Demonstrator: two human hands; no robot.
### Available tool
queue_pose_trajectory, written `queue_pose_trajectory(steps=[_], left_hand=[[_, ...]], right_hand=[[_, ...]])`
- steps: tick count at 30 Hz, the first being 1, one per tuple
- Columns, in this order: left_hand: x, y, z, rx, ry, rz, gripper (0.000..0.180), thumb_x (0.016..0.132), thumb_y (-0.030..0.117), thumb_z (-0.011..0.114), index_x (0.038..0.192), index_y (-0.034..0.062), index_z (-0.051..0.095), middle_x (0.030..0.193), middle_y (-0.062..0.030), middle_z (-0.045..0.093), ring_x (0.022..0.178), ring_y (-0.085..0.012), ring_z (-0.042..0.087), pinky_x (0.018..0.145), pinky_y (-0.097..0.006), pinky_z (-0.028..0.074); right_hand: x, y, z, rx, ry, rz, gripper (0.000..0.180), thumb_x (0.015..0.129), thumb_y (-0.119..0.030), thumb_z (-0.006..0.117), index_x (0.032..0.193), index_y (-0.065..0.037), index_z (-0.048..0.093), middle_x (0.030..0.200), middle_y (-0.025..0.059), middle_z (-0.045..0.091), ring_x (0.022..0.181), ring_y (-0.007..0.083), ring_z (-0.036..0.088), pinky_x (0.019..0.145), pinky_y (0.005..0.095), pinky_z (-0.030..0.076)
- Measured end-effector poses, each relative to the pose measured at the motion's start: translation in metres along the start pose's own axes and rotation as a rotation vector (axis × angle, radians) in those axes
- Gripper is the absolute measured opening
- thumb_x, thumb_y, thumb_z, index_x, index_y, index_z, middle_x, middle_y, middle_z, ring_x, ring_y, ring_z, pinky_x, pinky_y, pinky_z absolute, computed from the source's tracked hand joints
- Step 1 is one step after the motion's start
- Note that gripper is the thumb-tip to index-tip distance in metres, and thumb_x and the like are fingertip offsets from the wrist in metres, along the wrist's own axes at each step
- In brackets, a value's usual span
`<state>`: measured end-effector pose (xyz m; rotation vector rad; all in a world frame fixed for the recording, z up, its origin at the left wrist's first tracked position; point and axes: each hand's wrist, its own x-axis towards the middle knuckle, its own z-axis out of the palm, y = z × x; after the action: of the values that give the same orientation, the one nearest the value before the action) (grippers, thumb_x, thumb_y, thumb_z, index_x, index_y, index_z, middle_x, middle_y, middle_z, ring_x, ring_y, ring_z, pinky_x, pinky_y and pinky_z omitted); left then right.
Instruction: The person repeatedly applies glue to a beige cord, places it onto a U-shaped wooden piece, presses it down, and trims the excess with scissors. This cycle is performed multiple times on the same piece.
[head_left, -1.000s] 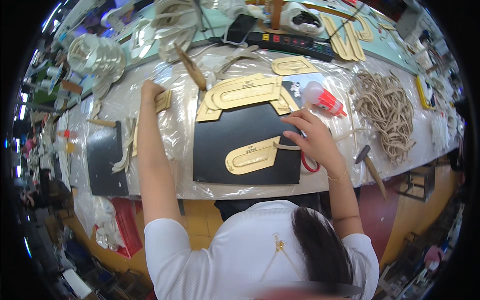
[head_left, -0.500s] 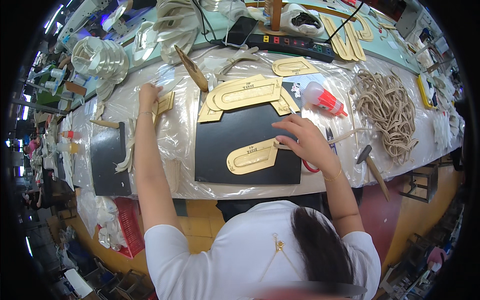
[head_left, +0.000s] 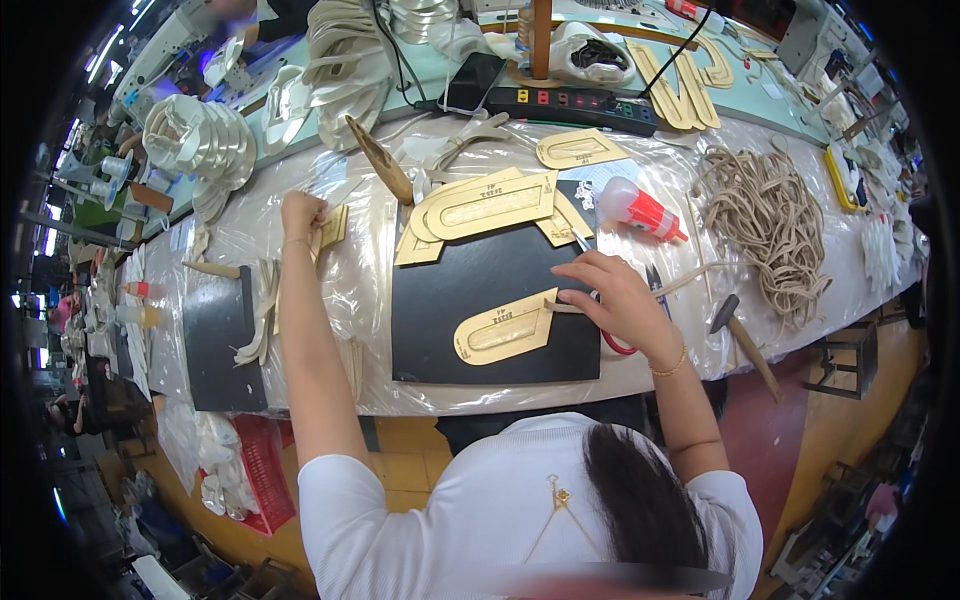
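My left hand (head_left: 303, 215) is closed at the left of the table, beside small cream template pieces (head_left: 334, 228); whatever its fingers hold is hidden. My right hand (head_left: 622, 303) hovers, thumb and fingers apart, at the right edge of a black board (head_left: 440, 330). On that board lies a cream, round-ended template (head_left: 500, 328). A beige strip (head_left: 565, 307) runs from the template's right end to beneath my right thumb. Red-handled scissors (head_left: 618, 346) lie partly under that hand. Farther up the board, several similar templates (head_left: 490, 208) overlap.
A red-and-white squeeze bottle (head_left: 640, 210), a heap of beige cord (head_left: 770, 230) and a hammer (head_left: 745, 345) are to the right. A wooden stake (head_left: 380, 162) juts up beyond the templates. At left is another dark board (head_left: 215, 345); a power strip (head_left: 570, 105) runs along the back.
My left hand's fingers have curled in more tightly beside the small pieces. My right hand has moved slightly, still above the strip's end. The whole view has shifted a little.
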<state>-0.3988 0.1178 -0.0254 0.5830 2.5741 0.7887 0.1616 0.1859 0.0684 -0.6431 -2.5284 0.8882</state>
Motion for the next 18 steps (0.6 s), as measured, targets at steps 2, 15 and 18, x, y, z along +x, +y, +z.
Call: queue_pose_trajectory(steps=[2, 15, 18], left_hand=[[-0.028, 0.022, -0.014, -0.081, -0.029, 0.092, 0.016, 0.081, 0.008, 0.076, 0.089, -0.0014, 0.066, 0.073, -0.0097, 0.069, 0.050, -0.0147, 0.061, 0.041, -0.028, 0.043], [-0.363, 0.074, -0.005, -0.864, -0.637, 0.140, 0.019, 0.089, 0.005, 0.076, 0.095, 0.0037, 0.058, 0.081, -0.0061, 0.067, 0.047, -0.0069, 0.053, 0.039, -0.019, 0.035], [-0.382, 0.052, 0.016, -1.228, -0.597, 0.035, 0.019, 0.090, 0.003, 0.075, 0.100, 0.0022, 0.059, 0.080, -0.0065, 0.067, 0.052, -0.0083, 0.056, 0.045, -0.020, 0.040]], right_hand=[[0.003, -0.004, -0.001, 0.020, -0.005, -0.015, 0.030, 0.089, -0.021, 0.074, 0.116, -0.009, 0.070, 0.102, 0.0099, 0.065, 0.091, 0.0298, 0.065, 0.082, 0.0390, 0.051], [0.013, -0.066, 0.065, 0.277, 0.250, -0.378, 0.039, 0.078, -0.017, 0.081, 0.115, -0.011, 0.069, 0.110, 0.0087, 0.068, 0.103, 0.0278, 0.067, 0.087, 0.0396, 0.053], [-0.002, -0.062, 0.062, 0.331, 0.042, -0.195, 0.026, 0.082, -0.007, 0.079, 0.107, -0.006, 0.073, 0.093, 0.0082, 0.071, 0.091, 0.0256, 0.070, 0.080, 0.0356, 0.055]])
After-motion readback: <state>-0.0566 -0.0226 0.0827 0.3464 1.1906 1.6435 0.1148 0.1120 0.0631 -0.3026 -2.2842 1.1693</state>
